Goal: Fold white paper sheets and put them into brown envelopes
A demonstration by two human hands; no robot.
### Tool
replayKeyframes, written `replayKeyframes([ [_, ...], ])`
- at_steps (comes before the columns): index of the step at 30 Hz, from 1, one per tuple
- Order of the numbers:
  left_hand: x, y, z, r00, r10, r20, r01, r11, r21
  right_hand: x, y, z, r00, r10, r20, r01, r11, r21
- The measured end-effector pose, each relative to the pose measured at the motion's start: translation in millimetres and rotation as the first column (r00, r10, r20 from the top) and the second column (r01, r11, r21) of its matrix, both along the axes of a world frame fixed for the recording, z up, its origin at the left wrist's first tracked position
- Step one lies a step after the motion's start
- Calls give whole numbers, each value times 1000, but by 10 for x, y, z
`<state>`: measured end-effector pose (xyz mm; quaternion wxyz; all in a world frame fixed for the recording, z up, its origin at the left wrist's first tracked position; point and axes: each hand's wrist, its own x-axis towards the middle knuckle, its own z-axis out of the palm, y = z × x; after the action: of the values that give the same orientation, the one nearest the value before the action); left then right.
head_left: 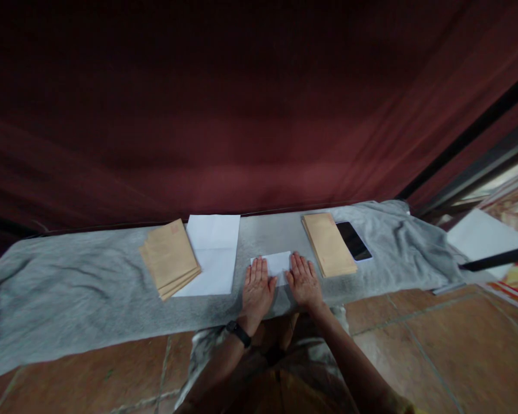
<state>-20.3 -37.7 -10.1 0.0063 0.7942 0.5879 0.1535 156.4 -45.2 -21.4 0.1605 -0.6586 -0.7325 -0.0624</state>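
A small folded sheet of white paper [278, 263] lies on the grey cloth in front of me. My left hand [258, 290] rests flat on its left end, fingers stretched out. On the right end my right hand [304, 282] lies flat too, with its fingers straight. Neither hand grips anything; both press or rest on the paper. To the left are larger white sheets [213, 253] with a crease across them. Beside these is a fanned stack of brown envelopes [170, 256]. A second, neater stack of brown envelopes [330, 244] sits right of my right hand.
A dark-screened phone [354, 241] lies against the right envelope stack. Grey cloth [82, 287] covers the long narrow surface. Behind it rises a dark red wall or curtain [242, 144]. At the far right are a black bar [498, 257] and a white sheet [483, 236]. Tiled floor [466, 339] shows below.
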Motion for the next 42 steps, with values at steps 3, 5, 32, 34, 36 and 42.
replayKeyframes([
  [3, -104, -19, -34, 999, 34, 17, -35, 999, 34, 1, -2, 4, 1000, 10, -25, -9, 1000, 15],
  [5, -120, -27, -42, 999, 42, 27, -44, 998, 43, -27, 6, 22, 999, -5, -45, 6, 1000, 12],
  [32, -148, -49, 8, 998, 55, 29, -56, 996, 64, 34, 34, 2, 999, 31, -23, -31, 999, 18],
  [34, -186, -57, 1, 997, 63, 40, -65, 996, 68, 35, 31, -7, 999, 25, -19, -25, 1000, 17],
  [36, -209, -65, 6, 996, 73, 48, -77, 995, 71, 28, 33, -12, 1000, 20, -19, -20, 1000, 18],
  [42, 65, -51, 58, 996, 32, 83, -36, 998, 53, 15, 34, 3, 1000, 13, -19, -13, 1000, -5],
])
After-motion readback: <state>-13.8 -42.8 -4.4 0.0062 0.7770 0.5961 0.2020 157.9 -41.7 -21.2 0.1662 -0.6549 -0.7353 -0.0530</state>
